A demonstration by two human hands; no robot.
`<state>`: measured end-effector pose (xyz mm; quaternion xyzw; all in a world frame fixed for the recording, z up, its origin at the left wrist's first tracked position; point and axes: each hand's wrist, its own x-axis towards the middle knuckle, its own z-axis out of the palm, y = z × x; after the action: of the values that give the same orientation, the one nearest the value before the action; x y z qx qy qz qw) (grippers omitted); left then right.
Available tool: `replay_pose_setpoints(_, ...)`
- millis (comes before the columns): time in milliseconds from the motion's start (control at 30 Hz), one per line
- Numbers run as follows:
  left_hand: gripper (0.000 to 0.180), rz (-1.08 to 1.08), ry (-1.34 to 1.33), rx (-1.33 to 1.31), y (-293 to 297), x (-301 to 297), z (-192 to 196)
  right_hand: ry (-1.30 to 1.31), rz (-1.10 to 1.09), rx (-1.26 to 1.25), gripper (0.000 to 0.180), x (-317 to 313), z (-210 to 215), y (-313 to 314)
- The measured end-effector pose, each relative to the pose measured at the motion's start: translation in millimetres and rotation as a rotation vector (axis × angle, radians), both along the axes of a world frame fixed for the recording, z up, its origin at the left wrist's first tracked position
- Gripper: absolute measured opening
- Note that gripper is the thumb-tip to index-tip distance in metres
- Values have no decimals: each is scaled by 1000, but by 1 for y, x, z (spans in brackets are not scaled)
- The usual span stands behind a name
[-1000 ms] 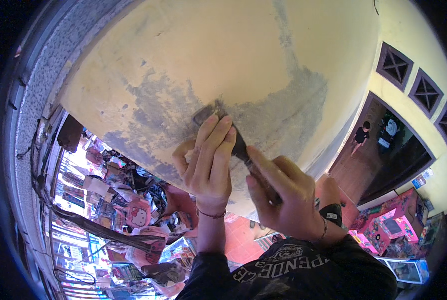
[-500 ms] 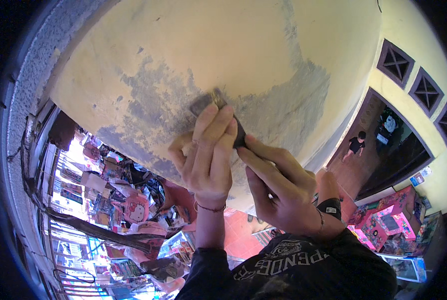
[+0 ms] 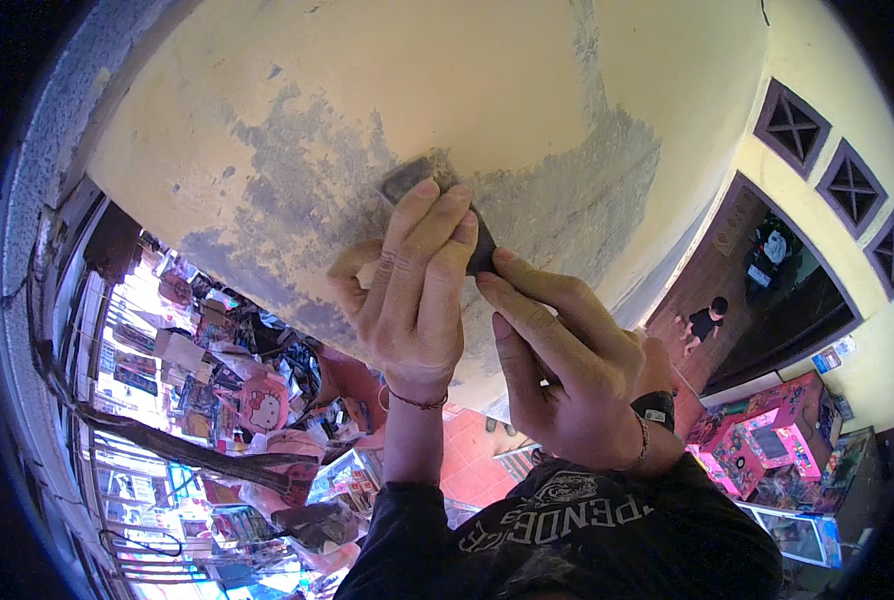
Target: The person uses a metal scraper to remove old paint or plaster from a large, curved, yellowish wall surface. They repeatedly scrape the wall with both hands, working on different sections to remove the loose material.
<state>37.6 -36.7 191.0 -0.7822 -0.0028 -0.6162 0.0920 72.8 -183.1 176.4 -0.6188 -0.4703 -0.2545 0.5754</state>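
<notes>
A dark, flat, rectangular block (image 3: 407, 178), which looks like a sanding block, lies against the yellow wall (image 3: 467, 80) over a patch of worn grey. My left hand (image 3: 414, 290) presses its fingertips on the block's face, the thumb held out to the left. The block's lower right corner is pinched by my right hand (image 3: 572, 365) between thumb and fingers. Grey bare patches (image 3: 307, 175) with ragged paint edges spread to both sides of the block. The block's underside, against the wall, is hidden.
Crowded shop goods (image 3: 237, 400) fill the lower left, behind a dark pole (image 3: 177, 450). A small person (image 3: 707, 322) is on the floor by the doorway at right. Pink decorated boxes (image 3: 767, 440) stand lower right, above a glass case (image 3: 792, 535).
Both hands and the block have shifted slightly upward on the wall, still gripping it the same way. The small person by the doorway has changed pose and moved a little lower.
</notes>
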Motion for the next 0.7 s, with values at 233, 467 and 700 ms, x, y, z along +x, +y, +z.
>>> replay_pose_setpoints(233, 5, 21, 6, -8, 0, -1, 0, 11, -17, -8, 29, -3, -2, 3)
replay_pose_setpoints(467, 5, -14, -9, 13, 2, -3, 1, -81, -37, 29, 31, 0, -2, 4)
replay_pose_setpoints(700, 5, -10, -19, 32, 5, -3, -1, -100, -76, 22, 35, -3, -4, 6)
